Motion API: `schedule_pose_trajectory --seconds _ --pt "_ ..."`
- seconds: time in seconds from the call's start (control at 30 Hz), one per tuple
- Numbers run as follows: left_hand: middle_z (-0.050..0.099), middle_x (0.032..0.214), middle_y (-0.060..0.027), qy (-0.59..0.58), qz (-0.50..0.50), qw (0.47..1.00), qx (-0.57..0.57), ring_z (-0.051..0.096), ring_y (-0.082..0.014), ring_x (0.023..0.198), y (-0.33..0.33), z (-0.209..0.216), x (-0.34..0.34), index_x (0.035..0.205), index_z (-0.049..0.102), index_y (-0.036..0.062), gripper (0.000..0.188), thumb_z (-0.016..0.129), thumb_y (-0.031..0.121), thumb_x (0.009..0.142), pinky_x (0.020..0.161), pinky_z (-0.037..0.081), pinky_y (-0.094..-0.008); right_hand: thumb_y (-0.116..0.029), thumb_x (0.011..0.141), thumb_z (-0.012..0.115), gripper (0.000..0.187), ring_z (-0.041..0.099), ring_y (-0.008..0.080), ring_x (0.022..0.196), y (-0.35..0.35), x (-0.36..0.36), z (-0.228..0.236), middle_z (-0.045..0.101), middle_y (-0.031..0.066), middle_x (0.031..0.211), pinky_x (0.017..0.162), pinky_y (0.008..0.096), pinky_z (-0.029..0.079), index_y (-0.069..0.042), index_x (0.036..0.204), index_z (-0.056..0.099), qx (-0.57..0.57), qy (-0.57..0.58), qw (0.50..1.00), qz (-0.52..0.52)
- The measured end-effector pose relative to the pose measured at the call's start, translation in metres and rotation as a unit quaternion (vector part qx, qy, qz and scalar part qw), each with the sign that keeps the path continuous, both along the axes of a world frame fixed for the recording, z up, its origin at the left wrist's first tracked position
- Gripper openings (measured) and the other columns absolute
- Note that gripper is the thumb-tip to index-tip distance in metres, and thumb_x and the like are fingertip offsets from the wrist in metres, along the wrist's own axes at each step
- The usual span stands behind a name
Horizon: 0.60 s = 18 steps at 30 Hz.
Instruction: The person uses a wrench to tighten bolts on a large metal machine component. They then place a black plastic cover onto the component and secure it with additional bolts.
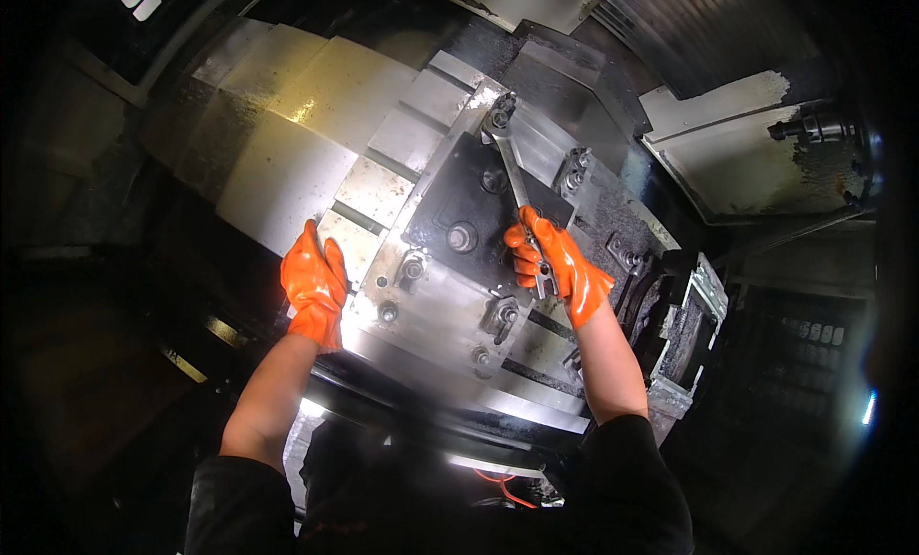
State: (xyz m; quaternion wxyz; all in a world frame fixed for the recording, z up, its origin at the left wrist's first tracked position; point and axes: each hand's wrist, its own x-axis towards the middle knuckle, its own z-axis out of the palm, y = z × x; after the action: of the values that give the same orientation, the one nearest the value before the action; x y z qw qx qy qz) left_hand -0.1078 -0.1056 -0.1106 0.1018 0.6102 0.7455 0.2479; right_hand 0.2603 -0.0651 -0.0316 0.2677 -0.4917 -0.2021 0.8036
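1. Your right hand, gloved in orange, curls around the shank of a steel wrench at the right side of the dark plate.
2. That wrench slants over the plate, its far head at the clamp nut by the plate's upper corner; its exact seating cannot be told.
3. Your left hand, gloved alike, is left of the plate at the slotted machine table, fingers extended, thumb apart.
4. A clamp bolt stands just beside the plate's near edge.

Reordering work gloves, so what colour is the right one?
The right glove is orange, clearest in the head view.
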Motion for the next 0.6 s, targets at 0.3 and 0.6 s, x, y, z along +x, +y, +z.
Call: schedule_pose_trajectory --seconds 0.3,0.6 --pt "0.068 0.114 -0.0282 -0.005 -0.018 0.999 0.028 0.067 -0.0472 0.098 -0.005 -0.014 0.001 0.137 0.056 -0.0067 0.053 0.064 0.024 0.095 0.088 0.054 -0.0515 -0.06 0.103 0.057 0.055 0.045 0.013 0.055 -0.009 0.0 -0.006 0.045 -0.0025 0.069 0.051 0.0317 0.041 -0.006 0.101 0.061 -0.032 0.024 0.999 -0.036" --pt "0.072 0.107 -0.0234 0.01 -0.005 1.0 -0.014 0.069 -0.043 0.094 0.001 -0.004 -0.001 0.133 0.061 -0.0041 0.049 0.06 0.029 0.097 0.086 0.056 -0.0478 -0.057 0.104 0.055 0.046 0.044 0.0115 0.057 -0.013 -0.052 -0.005 0.042 -0.0059 0.066 0.054 0.0318 0.041 -0.011 0.098 0.055 -0.005 0.024 0.993 -0.116"
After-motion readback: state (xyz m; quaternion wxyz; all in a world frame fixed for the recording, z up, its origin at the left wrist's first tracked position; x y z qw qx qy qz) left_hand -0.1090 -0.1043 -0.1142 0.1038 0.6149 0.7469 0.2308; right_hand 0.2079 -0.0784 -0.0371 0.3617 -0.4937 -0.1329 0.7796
